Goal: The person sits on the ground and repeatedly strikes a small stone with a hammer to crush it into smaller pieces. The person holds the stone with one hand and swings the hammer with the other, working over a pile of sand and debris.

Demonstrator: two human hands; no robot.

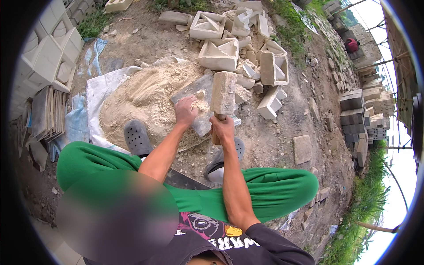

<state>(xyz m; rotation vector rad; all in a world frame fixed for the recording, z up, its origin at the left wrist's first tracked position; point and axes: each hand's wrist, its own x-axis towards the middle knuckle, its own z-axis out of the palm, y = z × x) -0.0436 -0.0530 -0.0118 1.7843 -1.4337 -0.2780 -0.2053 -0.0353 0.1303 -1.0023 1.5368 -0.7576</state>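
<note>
head view, looking straight down at someone squatting in green trousers (282,187) and grey clogs (137,137) on bare dirt. right hand (222,129) is wrapped tight around the wooden handle of a mallet (223,92), fingers fully closed on it, with the big pale block-shaped head sitting upright just above the fist. left hand (185,110) is palm down on a grey slab (198,104), fingers curled into a small heap of crumbly pale bits (202,104). can't tell if it's actually gripping any or just pressing on them. the mallet head is just right of that hand, over the right end of the slab, near the crumbs.

left of the slab there's a big sand pile (141,99) on a white sheet (98,90), touching the slab's edge. behind it all is a jumble of broken cast blocks (218,54), hollow box shapes and shards. whole pale blocks are stacked up at far left (48,48), and darker bricks (353,119) are stacked along the right with grass beyond.
</note>
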